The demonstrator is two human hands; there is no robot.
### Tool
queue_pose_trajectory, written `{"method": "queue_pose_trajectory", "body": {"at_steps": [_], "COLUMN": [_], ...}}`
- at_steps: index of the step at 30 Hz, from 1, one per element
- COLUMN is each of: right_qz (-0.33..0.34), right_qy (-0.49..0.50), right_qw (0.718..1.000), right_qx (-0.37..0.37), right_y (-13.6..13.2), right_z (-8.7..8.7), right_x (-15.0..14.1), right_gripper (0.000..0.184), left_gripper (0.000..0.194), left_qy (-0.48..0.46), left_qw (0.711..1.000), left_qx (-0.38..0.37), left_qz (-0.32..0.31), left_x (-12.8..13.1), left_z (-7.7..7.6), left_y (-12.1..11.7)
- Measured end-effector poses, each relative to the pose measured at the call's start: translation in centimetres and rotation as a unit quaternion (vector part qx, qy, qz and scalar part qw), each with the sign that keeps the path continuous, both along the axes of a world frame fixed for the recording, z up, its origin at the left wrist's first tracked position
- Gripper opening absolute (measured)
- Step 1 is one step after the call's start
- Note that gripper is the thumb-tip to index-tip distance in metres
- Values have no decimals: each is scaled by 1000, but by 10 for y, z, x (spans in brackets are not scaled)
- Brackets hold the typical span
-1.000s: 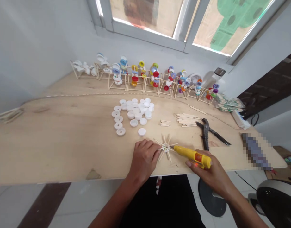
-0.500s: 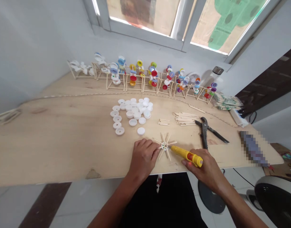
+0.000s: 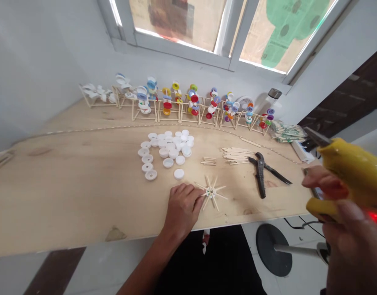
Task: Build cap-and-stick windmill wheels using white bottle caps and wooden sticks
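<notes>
My left hand (image 3: 182,209) rests on the plywood board (image 3: 84,196), its fingertips against a star of wooden sticks (image 3: 211,192) that radiates from a small hub. Raised close to the camera at the right, my right hand (image 3: 351,246) grips a yellow hot glue gun (image 3: 351,172). Its metal nozzle points up and to the left, away from the star, and a red light glows near my fingers. The gun's tip is far from the board.
White bottle caps (image 3: 166,147) lie in a loose pile left of loose wooden sticks (image 3: 236,155) and black-handled metal snips (image 3: 260,172). Colourful cap-and-stick models (image 3: 176,102) line the back of the board, below a window. A bundle of sticks (image 3: 287,132) lies at the back right.
My right hand has lifted the glue gun off the star, up and right toward the camera. My left hand stays on the star. The view has tilted slightly.
</notes>
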State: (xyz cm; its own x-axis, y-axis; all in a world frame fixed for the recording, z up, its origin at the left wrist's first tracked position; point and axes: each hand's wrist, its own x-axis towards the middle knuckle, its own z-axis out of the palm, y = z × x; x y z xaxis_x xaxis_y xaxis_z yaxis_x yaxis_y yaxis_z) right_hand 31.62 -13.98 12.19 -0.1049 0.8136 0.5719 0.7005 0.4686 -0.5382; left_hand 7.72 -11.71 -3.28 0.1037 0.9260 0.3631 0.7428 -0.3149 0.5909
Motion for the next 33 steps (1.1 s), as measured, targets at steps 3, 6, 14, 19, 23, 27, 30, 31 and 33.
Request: {"method": "queue_pose_trajectory", "body": {"at_steps": [3, 6, 14, 19, 23, 27, 30, 31, 33], "right_qz": [-18, 114, 17, -150, -213, -216, -223, -225, -225], "right_qy": [53, -58, -250, -344, -413, -430, -450, -455, -457], "right_qw": [998, 983, 968, 925, 885, 876, 865, 862, 860], "right_qx": [-42, -131, 24, 58, 42, 30, 17, 14, 9], "right_y": [-1, 3, 24, 56, 74, 81, 82, 82, 82], "right_z": [-26, -65, -115, -128, -136, -139, -140, -140, -140], "right_x": [-9, -21, 39, 102, 118, 115, 112, 111, 109], "right_gripper": [22, 9, 22, 15, 16, 14, 15, 15, 15], "left_gripper": [15, 15, 16, 16, 17, 18, 18, 18, 18], "left_qy": [-1, 5, 24, 28, 30, 26, 25, 25, 26], "left_qw": [1000, 1000, 999, 998, 999, 999, 1000, 1000, 1000], "left_qx": [5, 14, 41, 50, 45, 28, 17, 15, 14], "left_qz": [-2, -1, -11, -6, -3, 1, 0, -1, -3], "left_x": [0, -1, -2, -1, 0, 1, 0, 0, 0], "left_z": [1, 1, -1, -1, 0, 1, 0, 0, 0], "left_y": [0, 0, 2, 1, 1, 1, 1, 1, 1]}}
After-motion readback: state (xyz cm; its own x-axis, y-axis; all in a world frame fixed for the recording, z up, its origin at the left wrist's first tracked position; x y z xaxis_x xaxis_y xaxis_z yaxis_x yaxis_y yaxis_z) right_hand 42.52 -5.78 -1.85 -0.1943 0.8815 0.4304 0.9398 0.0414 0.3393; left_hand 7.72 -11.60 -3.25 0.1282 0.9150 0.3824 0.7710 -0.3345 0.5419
